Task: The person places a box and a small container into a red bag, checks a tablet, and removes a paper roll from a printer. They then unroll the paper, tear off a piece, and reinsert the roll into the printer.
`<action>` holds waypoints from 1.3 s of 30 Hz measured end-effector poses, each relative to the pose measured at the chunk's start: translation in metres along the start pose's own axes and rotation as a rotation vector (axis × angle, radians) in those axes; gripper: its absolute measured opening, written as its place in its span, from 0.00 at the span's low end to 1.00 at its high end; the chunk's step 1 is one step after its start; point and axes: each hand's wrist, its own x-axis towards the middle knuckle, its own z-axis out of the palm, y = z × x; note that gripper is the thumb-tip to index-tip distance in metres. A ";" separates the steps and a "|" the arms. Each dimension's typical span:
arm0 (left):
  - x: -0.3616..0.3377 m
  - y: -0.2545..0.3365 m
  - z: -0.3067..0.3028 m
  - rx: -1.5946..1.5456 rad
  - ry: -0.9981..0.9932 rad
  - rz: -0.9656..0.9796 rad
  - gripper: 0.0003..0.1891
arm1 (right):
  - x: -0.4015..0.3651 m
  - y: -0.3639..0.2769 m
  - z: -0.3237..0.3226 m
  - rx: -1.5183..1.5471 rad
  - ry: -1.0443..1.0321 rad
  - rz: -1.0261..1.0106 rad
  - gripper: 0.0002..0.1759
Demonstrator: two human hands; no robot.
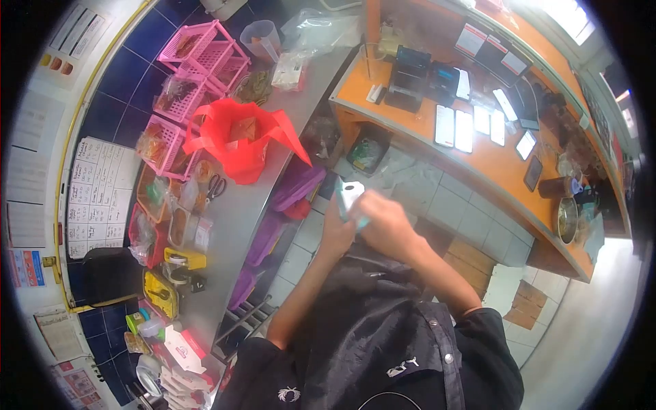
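In front of my chest, in the head view, I hold a small white paper roll (351,192) with a dark hole in its end and teal at its sides. The fingers of my left hand (335,229) are wrapped round it from the left. My right hand (388,224) is blurred by motion, its bent fingers closed against the roll's right side. What the right fingertips pinch is partly hidden. A red bag (236,154) stands open on the steel counter to the left of my hands, with a brown item inside.
Pink baskets (195,51), scissors (216,186) and a yellow tape dispenser (184,259) line the steel counter (232,225). On the wooden desk (417,123) are a black printer (408,78) and several phones (463,131). A bin (367,148) stands under it. Purple crates (298,189) sit below the counter.
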 end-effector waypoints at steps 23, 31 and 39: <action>0.003 0.056 0.013 -0.224 -0.046 -0.520 0.33 | -0.008 0.022 -0.011 -0.115 0.068 0.143 0.07; 0.013 0.070 0.018 0.039 -0.116 -0.155 0.48 | -0.001 0.032 -0.003 0.167 0.184 0.445 0.08; 0.004 0.069 0.003 0.073 -0.296 0.056 0.56 | 0.009 0.060 0.011 0.778 0.583 0.825 0.15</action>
